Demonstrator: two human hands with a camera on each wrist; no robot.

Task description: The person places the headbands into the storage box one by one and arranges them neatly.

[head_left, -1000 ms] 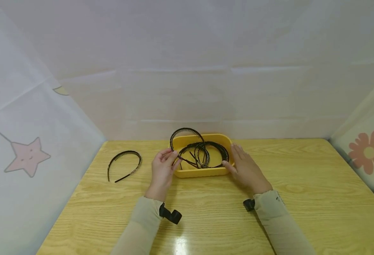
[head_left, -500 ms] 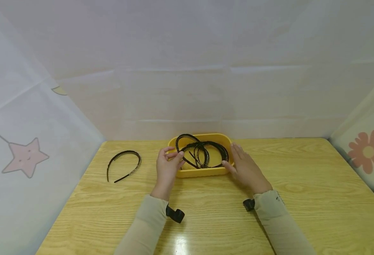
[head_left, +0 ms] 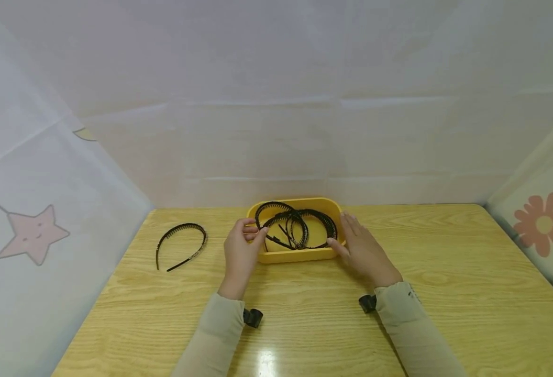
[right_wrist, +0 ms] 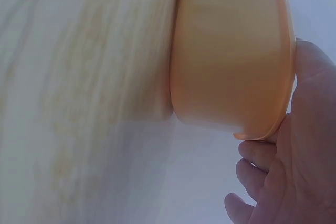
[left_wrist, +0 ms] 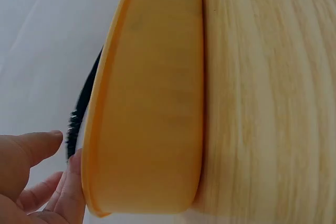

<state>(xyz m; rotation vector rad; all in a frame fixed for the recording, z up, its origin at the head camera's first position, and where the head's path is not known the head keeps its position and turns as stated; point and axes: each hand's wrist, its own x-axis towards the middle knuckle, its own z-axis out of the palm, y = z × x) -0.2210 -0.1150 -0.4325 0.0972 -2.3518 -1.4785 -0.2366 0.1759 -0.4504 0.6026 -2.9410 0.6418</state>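
Several black toothed headbands (head_left: 321, 213) lie in a yellow plastic basket (head_left: 300, 256). The leftmost headband (head_left: 273, 204) leans by the basket's left end, its band showing over the rim in the left wrist view. My left hand (head_left: 241, 250) is at that end, thumb and fingers parted. In the left wrist view its thumb (left_wrist: 44, 142) stands a little off the headband, while the other fingers touch the rim. My right hand (head_left: 366, 251) holds the basket's right end, thumb over the front rim and fingers along the outside.
Another black headband (head_left: 182, 227) lies alone on the wooden table (head_left: 314, 324), left of the basket. Behind the table hangs a pale cloth backdrop (head_left: 276, 152), close to the basket's back side.
My left hand lowered the headband into the basket, let it go and drew back slightly left. The headband has sunk lower within the rim. My right hand stayed in place.
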